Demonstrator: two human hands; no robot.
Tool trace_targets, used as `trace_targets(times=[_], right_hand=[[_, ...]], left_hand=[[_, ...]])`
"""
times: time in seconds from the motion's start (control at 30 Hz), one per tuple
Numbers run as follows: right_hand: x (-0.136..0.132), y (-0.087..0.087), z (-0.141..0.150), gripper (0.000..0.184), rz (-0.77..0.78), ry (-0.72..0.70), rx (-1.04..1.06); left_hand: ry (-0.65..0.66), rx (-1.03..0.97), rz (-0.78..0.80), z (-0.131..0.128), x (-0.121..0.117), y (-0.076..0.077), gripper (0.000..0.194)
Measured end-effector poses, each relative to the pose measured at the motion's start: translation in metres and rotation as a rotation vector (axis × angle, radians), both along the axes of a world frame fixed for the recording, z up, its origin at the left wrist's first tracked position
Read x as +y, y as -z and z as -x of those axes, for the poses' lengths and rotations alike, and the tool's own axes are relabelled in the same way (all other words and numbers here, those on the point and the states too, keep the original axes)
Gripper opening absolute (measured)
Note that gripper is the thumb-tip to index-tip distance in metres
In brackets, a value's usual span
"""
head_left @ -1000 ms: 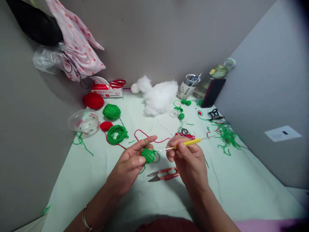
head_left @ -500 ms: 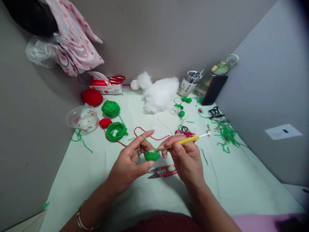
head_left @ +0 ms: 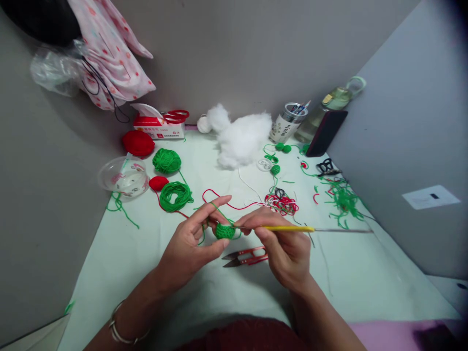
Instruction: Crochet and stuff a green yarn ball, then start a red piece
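Between the thumb and fingers of my left hand (head_left: 192,239) sits a small green crochet piece (head_left: 224,231), cup-shaped with something white inside. Green yarn (head_left: 221,210) runs over my raised left index finger to the piece. My right hand (head_left: 283,243) grips a crochet hook (head_left: 288,228) by its yellow handle; the hook's tip meets the rim of the piece, and its metal rear end points right. Just below the hands lie red-handled thread snips (head_left: 244,256), partly behind my right hand.
Left are a green yarn coil (head_left: 176,196), a green yarn ball (head_left: 166,160), red yarn (head_left: 138,143) and a plastic bowl (head_left: 124,176). White stuffing (head_left: 243,139) lies at the back. Right are a pen cup (head_left: 288,122), a bottle (head_left: 321,114), a phone (head_left: 326,133) and yarn scraps (head_left: 343,197).
The hook has turned from slanting up to the right to nearly level. My right hand has rolled with it, and the green piece has shifted slightly left.
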State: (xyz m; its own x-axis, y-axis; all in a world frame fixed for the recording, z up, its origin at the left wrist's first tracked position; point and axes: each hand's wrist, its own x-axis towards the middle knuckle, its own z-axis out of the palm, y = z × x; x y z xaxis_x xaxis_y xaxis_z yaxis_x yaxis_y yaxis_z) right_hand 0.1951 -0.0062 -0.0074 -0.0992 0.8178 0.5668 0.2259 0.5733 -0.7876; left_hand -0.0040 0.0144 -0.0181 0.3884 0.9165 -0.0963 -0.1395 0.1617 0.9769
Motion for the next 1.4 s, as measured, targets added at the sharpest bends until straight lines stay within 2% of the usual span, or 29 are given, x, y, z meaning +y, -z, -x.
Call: trace_targets(times=[0.13, 0.23, 0.33, 0.4, 0.5, 0.57, 0.67, 0.73, 0.87, 1.0, 1.1, 1.17, 1.27, 1.4], right_hand=[[-0.002, 0.001, 0.004, 0.021, -0.179, 0.024, -0.133], [-0.009, 0.004, 0.007, 0.024, -0.328, 0.165, -0.391], [-0.017, 0.009, 0.009, 0.032, -0.459, 0.272, -0.564], [-0.018, 0.011, 0.01, 0.037, -0.476, 0.293, -0.532], [-0.013, 0.013, 0.012, 0.031, -0.377, 0.251, -0.264], [-0.008, 0.01, 0.013, 0.027, -0.269, 0.174, -0.063], [-0.003, 0.005, 0.012, 0.024, -0.168, 0.1, 0.08], [-0.002, 0.003, 0.01, 0.022, -0.106, 0.099, 0.136], [-0.001, 0.003, 0.005, 0.017, 0.117, 0.058, 0.368], [0.006, 0.002, 0.002, 0.013, 0.379, -0.105, 0.629], [0.008, 0.004, 0.005, 0.016, 0.523, -0.199, 0.682], [0.007, 0.008, 0.008, 0.017, 0.483, -0.186, 0.629], [0.004, 0.014, 0.01, 0.017, 0.331, -0.101, 0.483], [0.003, 0.015, 0.01, 0.019, 0.251, -0.06, 0.375]], left_hand=[[-0.049, -0.004, -0.008, -0.004, -0.001, -0.001, 0.063], [-0.136, -0.058, 0.042, -0.012, -0.008, -0.002, 0.066], [-0.147, -0.211, 0.159, -0.021, -0.016, -0.004, 0.067], [-0.083, -0.358, 0.285, -0.024, -0.019, -0.006, 0.064], [0.012, -0.526, 0.439, -0.026, -0.018, -0.01, 0.057], [0.028, -0.564, 0.461, -0.025, -0.014, -0.01, 0.06], [-0.01, -0.524, 0.399, -0.021, -0.009, -0.008, 0.068], [-0.034, -0.47, 0.336, -0.016, -0.005, -0.006, 0.07], [-0.029, -0.401, 0.254, -0.008, 0.0, -0.005, 0.061], [-0.028, -0.353, 0.209, -0.005, 0.0, -0.004, 0.055], [-0.027, -0.33, 0.175, -0.007, -0.002, 0.002, 0.06], [-0.027, -0.312, 0.153, -0.009, -0.003, 0.007, 0.062], [-0.004, -0.307, 0.151, -0.012, -0.004, 0.012, 0.063], [0.024, -0.335, 0.174, -0.014, -0.006, 0.011, 0.06]])
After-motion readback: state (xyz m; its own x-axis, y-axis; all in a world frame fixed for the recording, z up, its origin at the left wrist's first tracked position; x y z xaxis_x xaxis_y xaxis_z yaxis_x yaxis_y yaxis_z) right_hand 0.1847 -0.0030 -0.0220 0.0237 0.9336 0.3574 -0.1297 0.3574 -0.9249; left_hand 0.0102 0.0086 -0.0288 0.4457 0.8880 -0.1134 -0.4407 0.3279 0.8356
